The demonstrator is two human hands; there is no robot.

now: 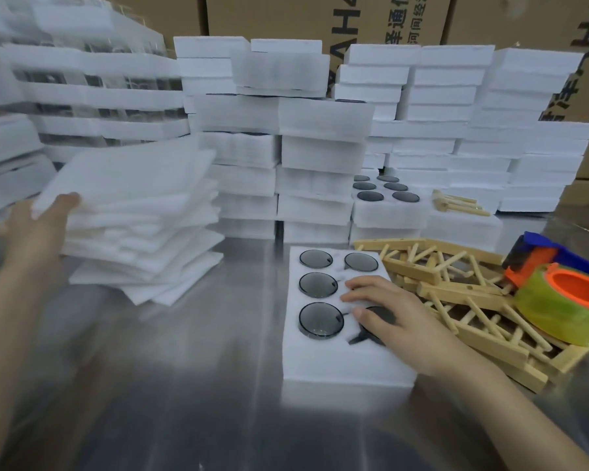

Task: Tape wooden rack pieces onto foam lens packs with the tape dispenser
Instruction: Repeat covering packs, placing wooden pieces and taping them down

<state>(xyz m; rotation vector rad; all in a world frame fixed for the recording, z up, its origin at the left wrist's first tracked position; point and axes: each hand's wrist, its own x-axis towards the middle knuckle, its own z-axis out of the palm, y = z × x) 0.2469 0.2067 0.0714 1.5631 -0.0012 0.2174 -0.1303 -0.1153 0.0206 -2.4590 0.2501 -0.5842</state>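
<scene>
White foam pack (pixel 337 368), dark round lenses (pixel 320 319)

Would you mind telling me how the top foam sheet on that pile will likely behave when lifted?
The top foam sheet looks thin, so it will probably sag and flop. It likely weighs very little; the left hand holds its edge alone. The skewed pile suggests sheets slide easily.
</scene>
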